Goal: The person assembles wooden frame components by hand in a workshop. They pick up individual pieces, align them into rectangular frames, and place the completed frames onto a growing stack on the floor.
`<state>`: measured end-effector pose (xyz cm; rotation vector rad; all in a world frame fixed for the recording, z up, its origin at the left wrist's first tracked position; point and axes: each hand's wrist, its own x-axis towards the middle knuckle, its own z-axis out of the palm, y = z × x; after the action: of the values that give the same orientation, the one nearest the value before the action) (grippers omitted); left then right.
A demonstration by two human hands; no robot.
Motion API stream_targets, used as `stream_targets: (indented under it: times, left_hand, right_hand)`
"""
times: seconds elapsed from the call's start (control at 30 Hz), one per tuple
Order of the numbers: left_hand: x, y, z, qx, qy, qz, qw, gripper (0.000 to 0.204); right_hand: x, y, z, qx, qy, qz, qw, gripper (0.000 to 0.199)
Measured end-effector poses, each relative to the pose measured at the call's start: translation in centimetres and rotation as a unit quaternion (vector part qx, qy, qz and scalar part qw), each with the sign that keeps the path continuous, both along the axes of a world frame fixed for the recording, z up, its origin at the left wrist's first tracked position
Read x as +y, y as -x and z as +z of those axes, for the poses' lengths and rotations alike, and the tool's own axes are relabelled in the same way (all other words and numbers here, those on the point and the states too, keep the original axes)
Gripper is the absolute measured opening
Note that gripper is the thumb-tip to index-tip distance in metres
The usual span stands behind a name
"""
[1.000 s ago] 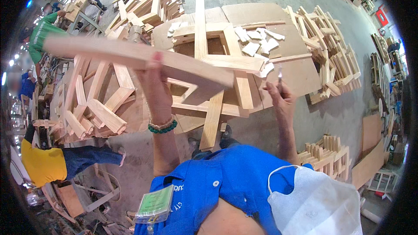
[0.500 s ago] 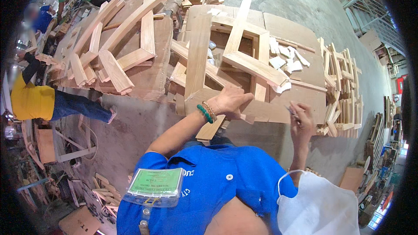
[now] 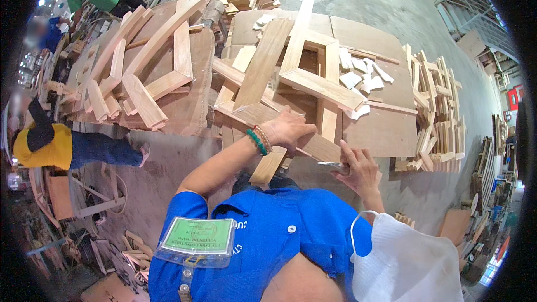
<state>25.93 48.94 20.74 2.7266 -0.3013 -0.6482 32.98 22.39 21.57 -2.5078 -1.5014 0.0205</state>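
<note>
My left hand (image 3: 288, 128) is clamping an angled, light-brown wooden piece (image 3: 261, 70); my right hand (image 3: 361, 172) is pinching a thin, silvery tool (image 3: 330, 164).

A pale, elbow-shaped wooden piece (image 3: 255, 90) lies near a slim metallic tool (image 3: 331, 164).

Grey concrete floor (image 3: 347, 3) stretching to far side; steel framework (image 3: 485, 31) far right; red fixture (image 3: 512, 99) at right; bright lights (image 3: 42, 3) far left; cardboard-topped table (image 3: 193, 109) left.
</note>
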Motion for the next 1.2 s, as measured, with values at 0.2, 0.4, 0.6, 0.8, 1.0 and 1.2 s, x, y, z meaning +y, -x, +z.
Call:
stream_targets:
  times: [0.2,0.4,0.6,0.8,1.0,1.2]
  left_hand:
    - [2.4,0.3,7.6,-0.234,-0.102,0.098,0.962,0.044]
    - [3.2,2.7,15.2,-0.469,0.016,0.288,0.835,0.043]
    - [1.4,2.7,-0.2,-0.264,0.204,0.307,0.891,0.057]
    - [-6.0,0.2,-8.3,0.117,0.547,0.396,0.728,0.115]
    - [-8.8,-1.2,-8.7,0.137,0.505,0.395,0.755,0.130]
    - [-10.1,-4.2,-14.4,0.142,0.566,0.281,0.762,0.095]
  right_hand:
    - [2.6,-1.2,-0.9,0.021,-0.094,-0.005,0.995,0.086]
    - [5.7,-2.2,-4.8,0.536,-0.367,-0.169,0.741,0.059]
    - [9.6,-4.6,-8.0,0.748,-0.460,-0.168,0.448,0.045]
    - [9.3,-6.5,-11.6,0.747,-0.425,-0.247,0.447,0.046]
    - [7.2,-7.0,-11.7,0.352,-0.284,-0.305,0.838,0.056]
    - [8.8,-6.5,-9.7,0.338,-0.064,-0.309,0.887,0.065]
